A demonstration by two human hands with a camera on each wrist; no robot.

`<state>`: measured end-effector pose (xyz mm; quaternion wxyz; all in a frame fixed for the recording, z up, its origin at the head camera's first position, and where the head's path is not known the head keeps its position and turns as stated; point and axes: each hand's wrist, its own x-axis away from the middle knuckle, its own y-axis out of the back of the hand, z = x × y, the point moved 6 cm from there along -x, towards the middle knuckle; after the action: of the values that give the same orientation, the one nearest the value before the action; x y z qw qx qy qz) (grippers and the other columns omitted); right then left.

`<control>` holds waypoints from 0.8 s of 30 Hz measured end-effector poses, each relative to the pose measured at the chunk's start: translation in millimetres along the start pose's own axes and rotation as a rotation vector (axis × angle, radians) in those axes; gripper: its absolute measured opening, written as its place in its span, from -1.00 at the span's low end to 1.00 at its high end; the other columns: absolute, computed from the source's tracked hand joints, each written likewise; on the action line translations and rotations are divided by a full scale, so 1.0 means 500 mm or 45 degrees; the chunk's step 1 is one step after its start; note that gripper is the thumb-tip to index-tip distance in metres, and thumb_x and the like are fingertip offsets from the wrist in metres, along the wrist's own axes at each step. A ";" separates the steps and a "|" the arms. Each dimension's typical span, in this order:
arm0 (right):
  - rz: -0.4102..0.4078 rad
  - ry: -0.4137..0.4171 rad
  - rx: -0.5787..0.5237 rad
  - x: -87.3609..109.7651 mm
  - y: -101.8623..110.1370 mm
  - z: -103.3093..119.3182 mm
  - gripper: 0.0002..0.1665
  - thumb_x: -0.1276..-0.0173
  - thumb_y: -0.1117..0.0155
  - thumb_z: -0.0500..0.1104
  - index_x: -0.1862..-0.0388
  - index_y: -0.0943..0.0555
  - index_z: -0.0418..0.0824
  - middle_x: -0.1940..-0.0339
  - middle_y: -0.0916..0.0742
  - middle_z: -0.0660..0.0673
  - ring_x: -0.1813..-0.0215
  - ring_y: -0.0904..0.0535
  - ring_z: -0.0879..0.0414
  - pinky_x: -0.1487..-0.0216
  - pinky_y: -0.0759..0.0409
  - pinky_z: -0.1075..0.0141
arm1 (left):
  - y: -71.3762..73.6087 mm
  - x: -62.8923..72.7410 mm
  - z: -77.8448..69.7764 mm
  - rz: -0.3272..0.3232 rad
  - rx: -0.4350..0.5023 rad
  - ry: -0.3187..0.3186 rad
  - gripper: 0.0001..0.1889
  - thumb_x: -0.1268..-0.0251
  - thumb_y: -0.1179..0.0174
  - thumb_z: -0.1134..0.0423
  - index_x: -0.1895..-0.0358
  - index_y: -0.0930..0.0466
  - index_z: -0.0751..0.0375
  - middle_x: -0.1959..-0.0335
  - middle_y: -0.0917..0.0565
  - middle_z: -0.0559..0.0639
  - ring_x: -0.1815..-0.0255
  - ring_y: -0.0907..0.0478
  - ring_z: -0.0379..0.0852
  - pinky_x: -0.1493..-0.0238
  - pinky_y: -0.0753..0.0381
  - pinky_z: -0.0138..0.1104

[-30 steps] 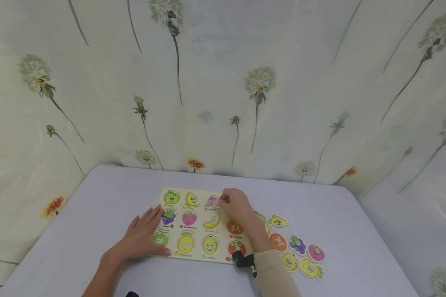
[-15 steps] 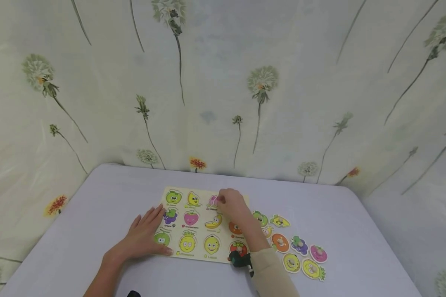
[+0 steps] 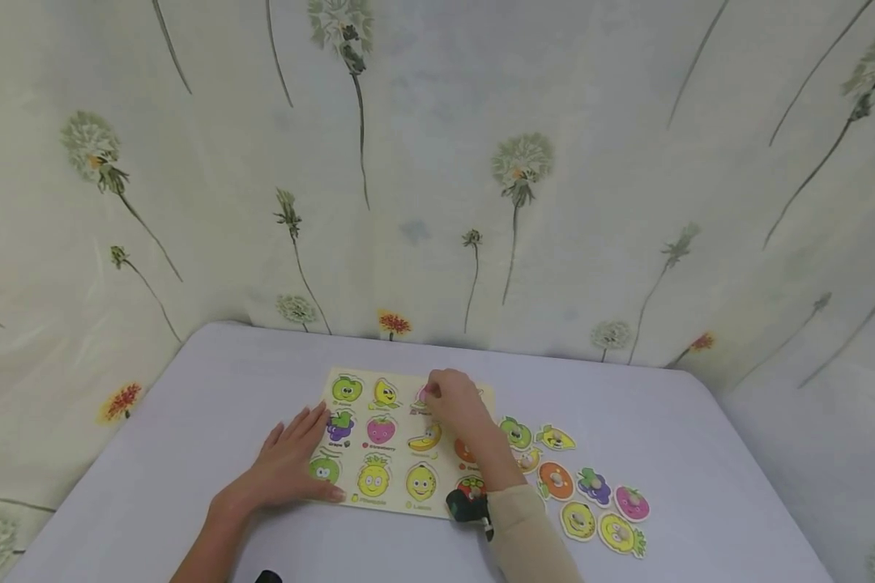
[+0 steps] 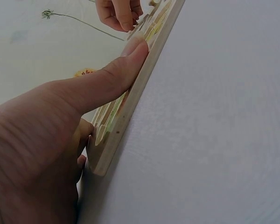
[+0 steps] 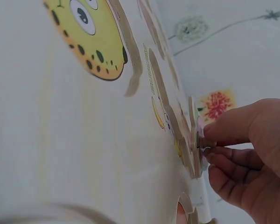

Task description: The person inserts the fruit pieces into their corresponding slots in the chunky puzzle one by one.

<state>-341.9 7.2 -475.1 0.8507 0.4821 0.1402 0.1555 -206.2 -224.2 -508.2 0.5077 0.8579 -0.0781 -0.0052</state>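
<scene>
A wooden fruit puzzle board (image 3: 401,461) lies on the table, with printed fruit recesses in rows. My left hand (image 3: 292,461) rests on its left side, fingers straight; in the left wrist view the thumb (image 4: 107,84) presses along the board's near edge. My right hand (image 3: 459,401) is over the peach recess in the top row. Thumb and fingers pinch a pink peach puzzle piece (image 3: 421,395) by its knob; the right wrist view shows this piece (image 5: 195,140) edge-on, tilted against the board. The hand hides much of it. A tomato piece (image 3: 472,488) with a knob sits at the board's lower right.
Right of the board lie several loose knobbed pieces, among them an orange (image 3: 556,481), grapes (image 3: 594,486), a strawberry (image 3: 632,503), a lemon (image 3: 578,521), a pineapple (image 3: 620,534) and a green apple (image 3: 515,433). A floral curtain (image 3: 437,202) hangs behind the white table (image 3: 248,380).
My right hand has shifted slightly left relative to the board, bringing the peach piece over the peach recess. The left hand keeps its place; the whole view has drifted a little.
</scene>
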 end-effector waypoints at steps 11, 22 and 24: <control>0.002 0.004 0.013 0.006 0.000 0.004 -0.87 -0.35 -0.38 -0.14 0.34 -0.63 -0.16 0.42 -0.59 -0.02 0.31 -0.44 0.11 0.27 -0.45 0.33 | 0.000 0.002 -0.001 -0.005 0.024 -0.008 0.36 0.26 -0.45 -0.41 -0.59 0.03 0.24 -0.66 0.03 0.11 -0.66 0.12 0.24 -0.53 0.16 0.31; -0.003 0.007 0.051 -0.005 -0.010 -0.004 -0.90 -0.36 -0.36 -0.16 0.32 -0.64 -0.16 0.40 -0.59 -0.02 0.30 -0.44 0.11 0.23 -0.47 0.30 | 0.003 0.001 0.000 -0.005 0.033 -0.003 0.37 0.26 -0.45 -0.42 -0.59 0.04 0.24 -0.66 0.04 0.11 -0.66 0.13 0.24 -0.53 0.16 0.32; 0.003 -0.007 0.050 -0.006 -0.011 -0.006 -0.89 -0.35 -0.37 -0.14 0.31 -0.65 -0.16 0.39 -0.59 -0.01 0.30 -0.44 0.11 0.23 -0.48 0.30 | 0.003 0.002 -0.001 0.000 0.041 -0.002 0.37 0.26 -0.45 -0.42 -0.60 0.04 0.23 -0.66 0.04 0.11 -0.66 0.14 0.24 -0.52 0.17 0.32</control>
<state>-344.9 5.5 -481.2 0.8412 0.4994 0.1404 0.1524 -205.4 -224.7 -506.7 0.4937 0.8660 -0.0787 -0.0046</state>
